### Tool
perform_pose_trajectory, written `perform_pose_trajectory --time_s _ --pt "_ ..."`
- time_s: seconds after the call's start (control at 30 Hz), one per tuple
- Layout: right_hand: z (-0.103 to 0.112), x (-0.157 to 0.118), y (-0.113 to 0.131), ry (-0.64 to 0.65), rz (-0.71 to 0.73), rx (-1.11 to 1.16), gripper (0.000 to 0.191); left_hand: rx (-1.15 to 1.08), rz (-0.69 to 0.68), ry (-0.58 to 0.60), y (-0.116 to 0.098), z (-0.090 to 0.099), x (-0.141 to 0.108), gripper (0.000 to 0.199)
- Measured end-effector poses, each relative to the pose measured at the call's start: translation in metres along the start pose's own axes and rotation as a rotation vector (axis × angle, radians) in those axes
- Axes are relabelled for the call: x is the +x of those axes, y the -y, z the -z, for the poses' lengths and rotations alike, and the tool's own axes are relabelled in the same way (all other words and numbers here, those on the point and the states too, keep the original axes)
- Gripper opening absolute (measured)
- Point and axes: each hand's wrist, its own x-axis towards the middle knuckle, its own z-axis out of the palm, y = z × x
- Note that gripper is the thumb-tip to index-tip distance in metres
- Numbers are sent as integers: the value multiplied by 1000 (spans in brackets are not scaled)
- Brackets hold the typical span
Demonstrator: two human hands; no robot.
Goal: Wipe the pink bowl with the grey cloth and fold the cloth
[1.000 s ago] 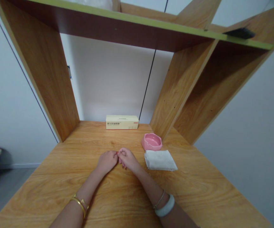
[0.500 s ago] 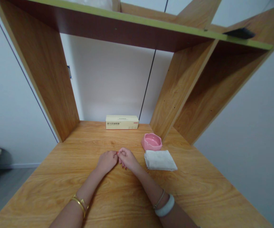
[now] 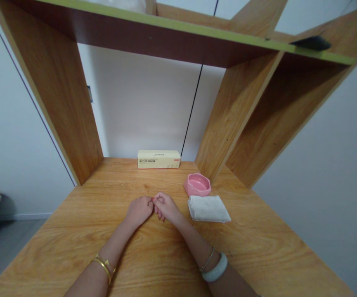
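We see left hand (image 3: pixel 140 209) and right hand (image 3: pixel 167 208) curled closed, touching each other, over the worktop (image 3: pixel 82 222). Folded cloth (image 3: pixel 209 208) lies right of both, nearer the right hand; pink bowl (image 3: pixel 197 187) just behind it.

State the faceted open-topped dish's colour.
The faceted open-topped dish is pink, best seen in the head view.

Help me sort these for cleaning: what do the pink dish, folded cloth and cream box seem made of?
Pink dish: probably glazed ceramic, maybe plastic; thick walls, slight sheen.
Folded cloth: matte woven fabric, fibre unclear; soft layered edges.
Cream box: likely printed cardboard; crisp creases, lettering.
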Motion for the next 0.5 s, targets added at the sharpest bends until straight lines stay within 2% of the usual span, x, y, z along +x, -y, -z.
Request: perform_pose_trajectory --time_s 0.5 --pt "0 -1 3 0 4 12 12 -22 -10 -21 0 0 0 39"
